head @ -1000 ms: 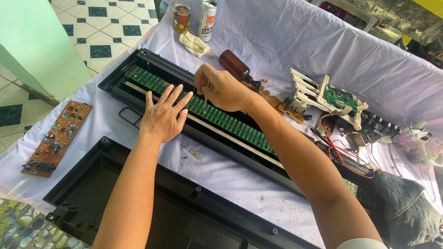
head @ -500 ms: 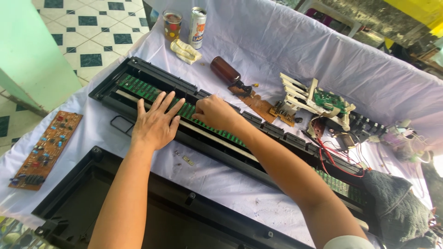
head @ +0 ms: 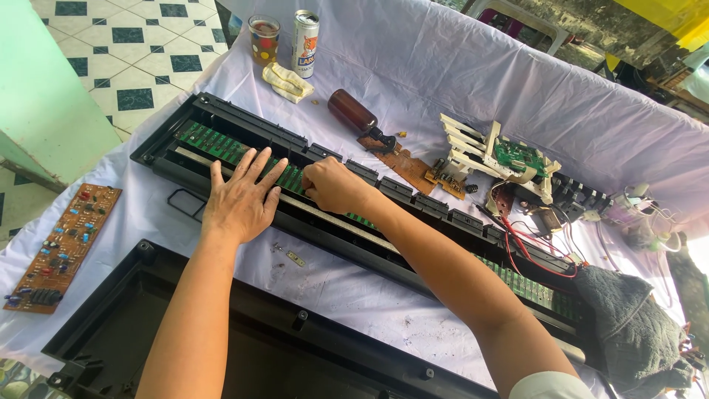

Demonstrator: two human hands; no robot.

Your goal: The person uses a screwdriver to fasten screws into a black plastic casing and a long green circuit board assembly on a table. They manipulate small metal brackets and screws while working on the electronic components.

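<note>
on the green circuit strip (head: 221, 148): left hand (head: 240, 199) flat, open; right hand (head: 336, 186) curled, grip hidden.

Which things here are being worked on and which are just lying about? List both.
In hand:
left hand, flat on the green circuit strip
right hand, closed on the same strip
black keyboard frame that holds the strip

Lying about:
brown circuit board
brown bottle
drink can
glass
grey cloth
</note>
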